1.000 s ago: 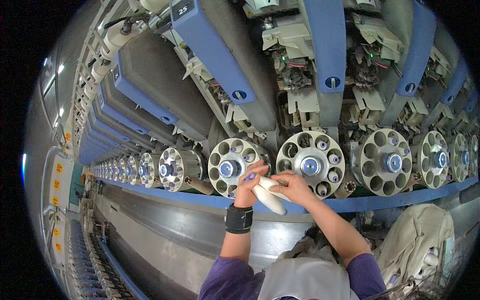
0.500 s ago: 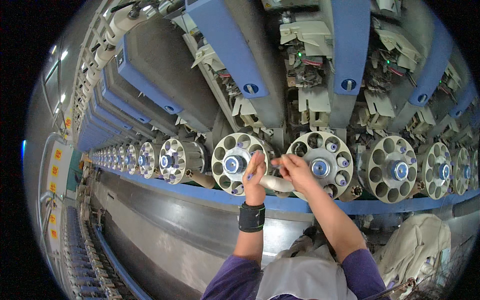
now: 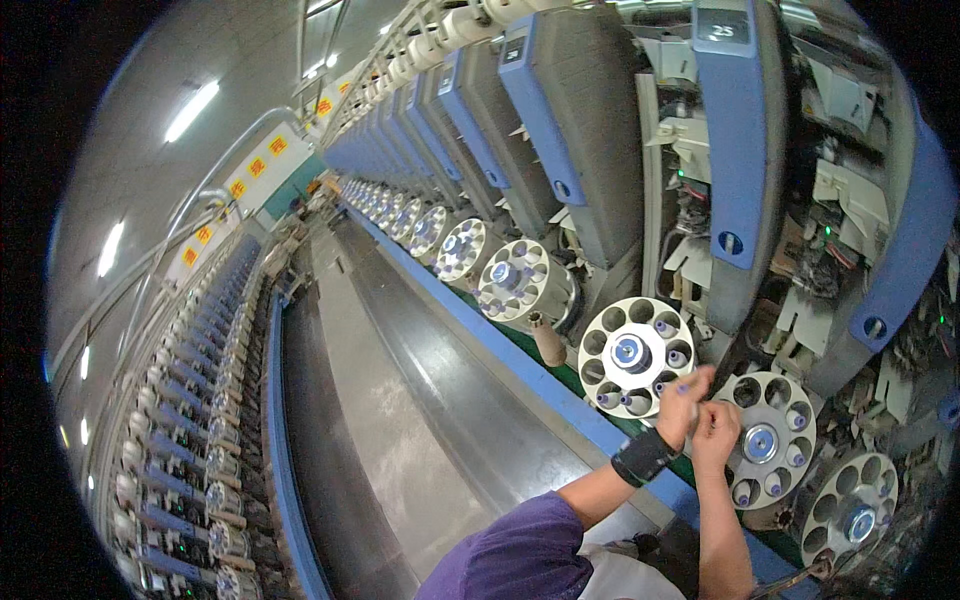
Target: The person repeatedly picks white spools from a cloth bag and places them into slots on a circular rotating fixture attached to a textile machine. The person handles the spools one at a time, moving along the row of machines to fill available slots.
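My left hand, with a black wristband, is raised over the gap between two round bobbin magazines. A bobbin's purple tip shows at its fingers; the hand hides the rest. Close beside it, my right hand is closed with bent fingers, and whatever it pinches is too small to make out. The cream magazine by my left hand holds several purple-tipped yarn bobbins around a blue hub. Another magazine, just past my right hand, has more bobbins in some of its round holes.
A blue rail runs along the machine row below the magazines. A bare brown tube stands beside the nearer left magazine. Tall blue-fronted units rise behind. Across the grey aisle floor stands another machine row.
My view has swung left, so my hands now appear lower and farther right. The white yarn bobbin at my left hand, plain before, is now mostly hidden. Both hands remain close together.
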Tool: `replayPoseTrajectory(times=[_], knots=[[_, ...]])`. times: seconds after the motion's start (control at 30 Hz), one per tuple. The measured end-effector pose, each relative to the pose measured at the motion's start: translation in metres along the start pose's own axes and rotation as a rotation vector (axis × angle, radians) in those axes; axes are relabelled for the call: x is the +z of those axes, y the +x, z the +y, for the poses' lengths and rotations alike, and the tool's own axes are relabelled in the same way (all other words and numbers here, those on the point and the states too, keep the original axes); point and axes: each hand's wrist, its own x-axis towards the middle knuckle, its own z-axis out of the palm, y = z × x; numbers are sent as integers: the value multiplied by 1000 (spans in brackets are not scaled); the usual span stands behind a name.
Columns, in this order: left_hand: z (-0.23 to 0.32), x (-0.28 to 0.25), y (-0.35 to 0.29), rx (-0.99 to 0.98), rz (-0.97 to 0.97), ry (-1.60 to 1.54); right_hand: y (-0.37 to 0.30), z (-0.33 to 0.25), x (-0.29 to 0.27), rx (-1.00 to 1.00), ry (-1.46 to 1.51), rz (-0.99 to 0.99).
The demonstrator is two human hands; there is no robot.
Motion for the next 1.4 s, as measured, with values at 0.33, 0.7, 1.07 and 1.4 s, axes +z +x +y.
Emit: replayPoseTrajectory(times=[0.33, 0.7, 1.07, 1.4], knots=[[-1, 20, -29, 547, -409, 271, -45, 12, -80, 522, 186, -355], [-30, 173, 7, 538, -1479, 1332, -64, 46, -181, 674, 1288, 570], [27, 156, 28, 351, -1181, 976, -18, 104, -131, 467, 252, 485], [-3, 170, 19, -324, -1097, 24, 25, 45, -144, 246, -56, 449]])
